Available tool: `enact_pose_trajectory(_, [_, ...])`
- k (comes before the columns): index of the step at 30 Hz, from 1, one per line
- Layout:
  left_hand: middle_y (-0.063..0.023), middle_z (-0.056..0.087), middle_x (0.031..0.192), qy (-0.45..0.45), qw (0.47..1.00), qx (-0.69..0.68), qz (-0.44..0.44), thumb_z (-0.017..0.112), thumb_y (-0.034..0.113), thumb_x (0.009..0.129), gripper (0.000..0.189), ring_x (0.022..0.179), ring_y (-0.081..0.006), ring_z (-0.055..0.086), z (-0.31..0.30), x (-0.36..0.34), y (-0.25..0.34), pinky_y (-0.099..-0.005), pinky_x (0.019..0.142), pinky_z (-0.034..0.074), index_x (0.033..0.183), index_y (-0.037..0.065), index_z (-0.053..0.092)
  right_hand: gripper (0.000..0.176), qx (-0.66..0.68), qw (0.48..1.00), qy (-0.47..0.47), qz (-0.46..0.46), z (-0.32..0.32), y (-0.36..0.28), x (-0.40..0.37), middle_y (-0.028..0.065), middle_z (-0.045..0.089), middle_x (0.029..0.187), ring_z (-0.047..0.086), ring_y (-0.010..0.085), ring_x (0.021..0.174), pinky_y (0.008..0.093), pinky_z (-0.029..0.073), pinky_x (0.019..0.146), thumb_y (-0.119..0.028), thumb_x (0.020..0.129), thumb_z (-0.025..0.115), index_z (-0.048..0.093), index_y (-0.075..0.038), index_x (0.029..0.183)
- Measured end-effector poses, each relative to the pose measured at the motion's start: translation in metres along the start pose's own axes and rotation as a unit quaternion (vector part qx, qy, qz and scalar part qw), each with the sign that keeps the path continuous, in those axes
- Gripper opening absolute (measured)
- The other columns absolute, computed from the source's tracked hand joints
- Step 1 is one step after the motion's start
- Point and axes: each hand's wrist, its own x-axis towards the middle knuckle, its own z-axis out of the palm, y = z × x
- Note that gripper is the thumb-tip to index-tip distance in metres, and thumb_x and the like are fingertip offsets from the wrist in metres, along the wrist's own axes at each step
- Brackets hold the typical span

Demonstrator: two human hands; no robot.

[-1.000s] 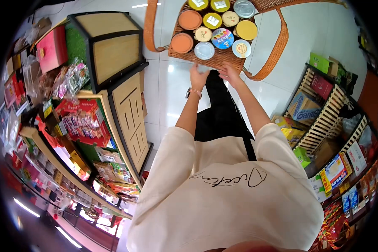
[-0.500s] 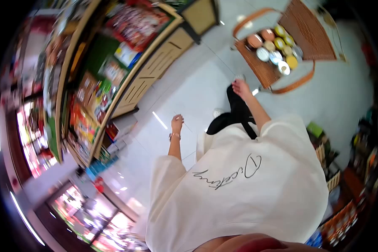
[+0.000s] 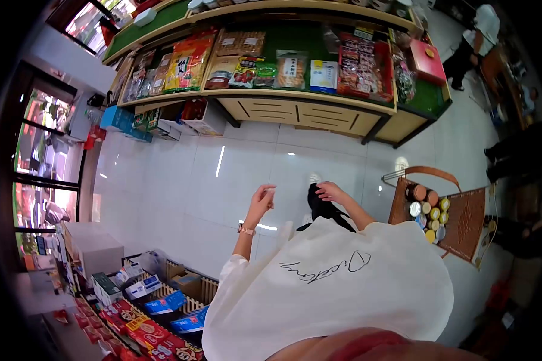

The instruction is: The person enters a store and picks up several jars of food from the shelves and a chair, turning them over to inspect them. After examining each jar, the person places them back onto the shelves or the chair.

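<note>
My left hand, with a watch at its wrist, hangs over the tiled floor, fingers loosely bent and apart. Nothing can be made out in it. My right hand is in front of my body, over my dark trousers. Its fingers are apart and it holds nothing visible. To the right of it stands a brown woven chair with several jars and tins grouped on its seat. Neither hand touches the chair or the jars.
Ahead runs a wooden shelf unit with packaged snacks such as a yellow bag and a pink-red box. Boxes sit beneath it. Lower left is a slatted bin with cartons. People stand at the right.
My view has swung so that the shelf now lies across the front, and the chair has shifted lower right. The bin of cartons has come into view. Both hands remain apart from the goods.
</note>
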Motion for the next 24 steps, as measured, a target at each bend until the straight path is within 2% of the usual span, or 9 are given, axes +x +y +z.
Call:
enact_pose_trajectory(7, [0.0001,0.050,0.072,-0.236,0.937,0.048,0.252,0.060,-0.001,0.079,0.035,0.059,-0.0087,0.056,0.047,0.010,0.210,-0.0207,0.052,0.044,0.111,0.004,0.047,0.031,-0.240,0.949,0.188,0.081,-0.119,0.038,0.088,0.0091,0.064,0.088,0.060,0.0221,0.068,0.0355,0.049,0.056,-0.030,0.083,0.054,0.055,-0.006,0.103])
enact_pose_trajectory(9, [-0.0041,0.057,0.079,-0.375,0.847,-0.029,0.375,0.065,0.012,0.077,0.034,0.060,-0.0142,0.060,0.038,0.033,0.230,-0.0229,0.051,0.045,0.107,0.007,0.048,0.031,-0.187,0.953,0.199,0.129,-0.133,0.025,0.082,0.0089,0.064,0.088,0.060,0.0237,0.069,0.0367,0.049,0.057,-0.028,0.083,0.053,0.055,-0.005,0.104])
enact_pose_trajectory(11, [-0.0064,0.058,0.085,-0.555,0.720,-0.177,0.378,0.065,0.025,0.078,0.035,0.059,-0.0166,0.060,0.041,0.047,0.263,-0.0245,0.050,0.044,0.104,0.009,0.050,0.029,-0.120,0.961,0.203,0.144,-0.152,0.010,0.086,0.0097,0.065,0.090,0.059,0.0233,0.066,0.0370,0.049,0.058,-0.028,0.083,0.053,0.055,-0.005,0.101])
enact_pose_trajectory(14, [-0.0060,0.056,0.099,-0.627,0.627,-0.227,0.402,0.063,0.038,0.078,0.038,0.066,-0.0130,0.056,0.034,0.069,0.303,-0.0238,0.053,0.043,0.100,0.010,0.050,0.026,-0.042,0.947,0.280,0.155,-0.179,-0.011,0.116,0.0103,0.063,0.085,0.057,0.0218,0.059,0.0370,0.047,0.051,-0.027,0.083,0.053,0.055,-0.006,0.096])
enact_pose_trajectory(16, [-0.0045,0.056,0.096,-0.622,0.607,-0.250,0.428,0.062,0.040,0.079,0.038,0.065,-0.0134,0.056,0.034,0.089,0.324,-0.0248,0.053,0.043,0.100,0.011,0.049,0.022,0.071,0.962,0.262,-0.006,-0.254,0.022,0.222,0.0083,0.060,0.074,0.052,0.0175,0.052,0.0334,0.043,0.043,-0.027,0.084,0.053,0.056,-0.006,0.091])
enact_pose_trajectory(17, [-0.0022,0.056,0.094,-0.618,0.613,-0.246,0.425,0.060,0.045,0.079,0.040,0.064,-0.0137,0.055,0.029,0.101,0.329,-0.0255,0.050,0.042,0.098,0.012,0.049,0.020,-0.003,0.942,0.322,-0.090,-0.192,-0.081,0.170,0.0056,0.055,0.064,0.050,0.0142,0.049,0.0297,0.038,0.038,-0.025,0.086,0.052,0.057,-0.006,0.086])
enact_pose_trajectory(19, [-0.0026,0.055,0.090,-0.601,0.619,-0.237,0.446,0.056,0.052,0.081,0.046,0.061,-0.0144,0.054,0.018,0.123,0.336,-0.0254,0.047,0.039,0.100,0.011,0.049,0.018,-0.073,0.889,0.317,-0.321,-0.196,-0.198,0.193,0.0014,0.051,0.061,0.049,0.0108,0.051,0.0257,0.040,0.045,-0.020,0.090,0.048,0.058,-0.006,0.084])
enact_pose_trajectory(21, [-0.0027,0.054,0.085,-0.568,0.633,-0.205,0.484,0.051,0.059,0.082,0.052,0.057,-0.0149,0.053,0.006,0.142,0.348,-0.0252,0.044,0.037,0.098,0.010,0.050,0.020,-0.035,0.837,0.297,-0.459,-0.197,-0.365,0.177,0.0037,0.057,0.091,0.052,0.0115,0.079,0.0247,0.044,0.072,-0.015,0.094,0.048,0.057,-0.001,0.104])
enact_pose_trajectory(24, [-0.0028,0.051,0.074,-0.460,0.676,-0.158,0.554,0.041,0.066,0.083,0.060,0.050,-0.0151,0.049,-0.015,0.160,0.357,-0.0247,0.041,0.034,0.091,0.009,0.053,0.014,-0.107,0.645,0.336,-0.678,-0.073,-0.599,0.009,0.0016,0.059,0.087,0.053,0.0111,0.077,0.0238,0.043,0.073,-0.013,0.091,0.053,0.059,-0.001,0.096])
